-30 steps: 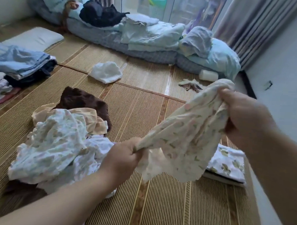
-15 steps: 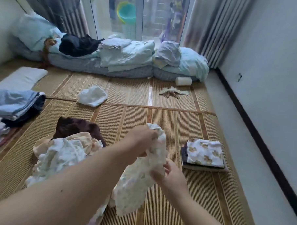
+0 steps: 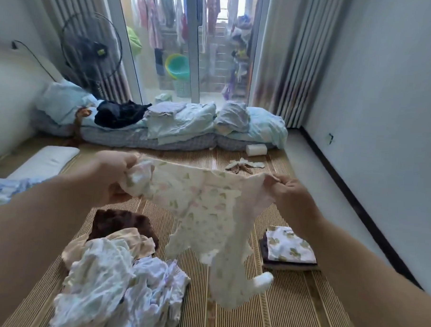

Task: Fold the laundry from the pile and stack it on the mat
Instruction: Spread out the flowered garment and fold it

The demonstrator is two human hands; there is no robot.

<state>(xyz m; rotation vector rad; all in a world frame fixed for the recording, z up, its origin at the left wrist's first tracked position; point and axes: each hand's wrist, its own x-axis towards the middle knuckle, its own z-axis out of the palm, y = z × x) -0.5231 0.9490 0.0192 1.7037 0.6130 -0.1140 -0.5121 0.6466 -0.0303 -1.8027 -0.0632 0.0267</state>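
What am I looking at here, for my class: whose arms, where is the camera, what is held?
There is no machine: a person wears one camera on the head, so you see their own arms. The left hand and the right hand grip the two upper ends of a thin cream garment with a pink and green print, held spread in the air. Below, on the striped woven straw mat, lie a crumpled pile of pale printed laundry on the left and a small folded stack topped by a white leaf-print cloth on the right.
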